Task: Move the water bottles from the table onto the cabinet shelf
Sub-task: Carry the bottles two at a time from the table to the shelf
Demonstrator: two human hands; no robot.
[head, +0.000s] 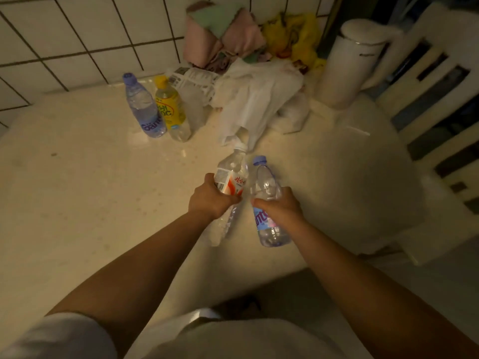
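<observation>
A white kettle [350, 63] is stood at the table's far right corner. Pink and green cloths [220, 35] are piled against the tiled wall [77, 35], beside a yellow bag [295, 35]. White plastic bags [259, 99] are heaped in front. A white chair [435, 81] is seen at right.
</observation>
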